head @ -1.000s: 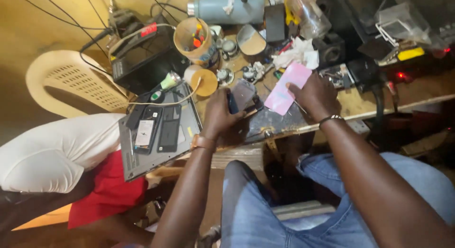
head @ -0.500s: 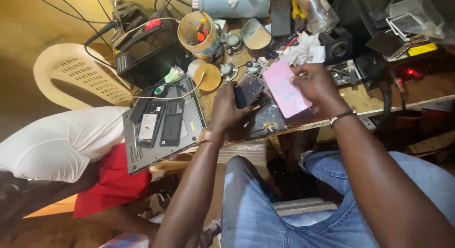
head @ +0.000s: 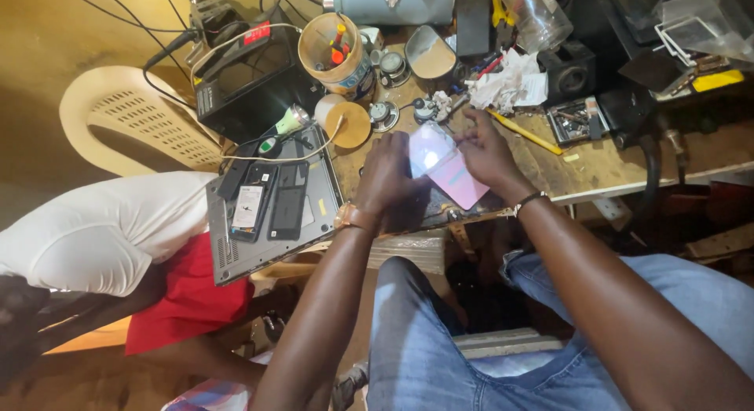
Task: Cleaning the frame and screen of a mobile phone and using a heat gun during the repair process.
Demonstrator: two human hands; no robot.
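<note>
Over the front edge of a cluttered wooden workbench [head: 613,171], both my hands hold one pink, flat phone-shaped piece [head: 444,161]. My left hand [head: 389,174] grips its left side, with a bracelet at the wrist. My right hand [head: 487,150] pinches its upper right edge, a thin bangle on that wrist. The piece tilts and catches glare near its top. What lies under it on the dark mat is hidden by my hands.
A closed grey laptop [head: 271,203] carries two dark phones. Behind it sit a black box [head: 251,77], a pot of tools [head: 334,53], a grey flask [head: 393,2] and crumpled paper [head: 510,81]. A plastic chair [head: 129,120] and a person in white [head: 86,230] are at left.
The pink piece was in my right hand alone, to the right; now both hands hold it at the centre. My left hand let go of the dark phone.
</note>
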